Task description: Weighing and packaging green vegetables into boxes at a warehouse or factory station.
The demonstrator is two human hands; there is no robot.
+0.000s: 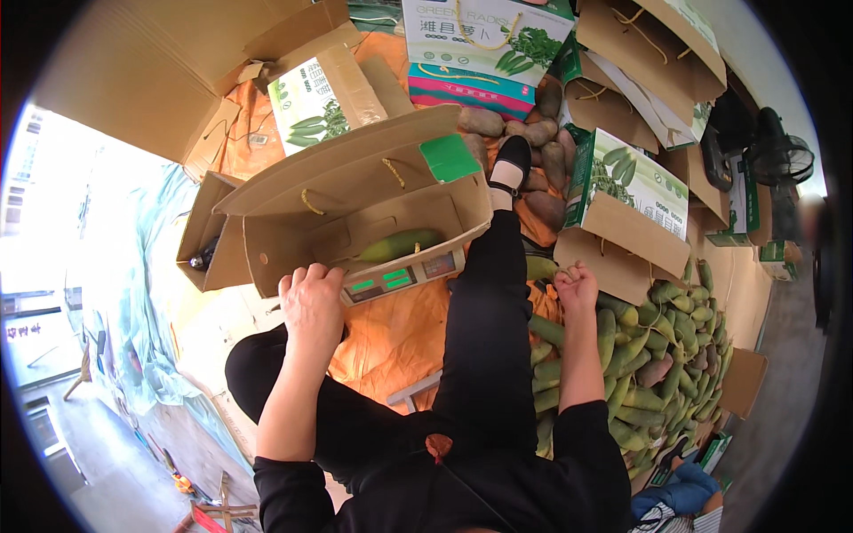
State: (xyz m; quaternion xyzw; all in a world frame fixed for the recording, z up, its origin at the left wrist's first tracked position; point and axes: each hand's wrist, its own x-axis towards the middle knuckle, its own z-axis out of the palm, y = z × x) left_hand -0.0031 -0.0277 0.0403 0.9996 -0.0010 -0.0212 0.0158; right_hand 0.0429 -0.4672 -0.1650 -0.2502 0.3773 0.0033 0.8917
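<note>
An open cardboard box (293,253) with yellow rope handles sits in front of me, with one green radish (400,244) lying inside. Along its near side shows a digital scale's panel (382,282) with green lit displays; the box seems to rest on that scale. My left hand (311,298) is bent over the box's near left edge, its fingertips partly hidden. To the right of my knee, my right hand (576,286) is closed at the end of another green radish (540,268), mostly hidden behind my leg. A large pile of green radishes (657,355) spreads below that hand.
Printed cartons (635,182) stand at the right, and a white-green carton (484,35) is at the back. Darker reddish roots (538,133) lie around my foot. Orange sheeting (382,346) covers the ground. A fan (782,155) is far right; another person (680,489) appears lower right.
</note>
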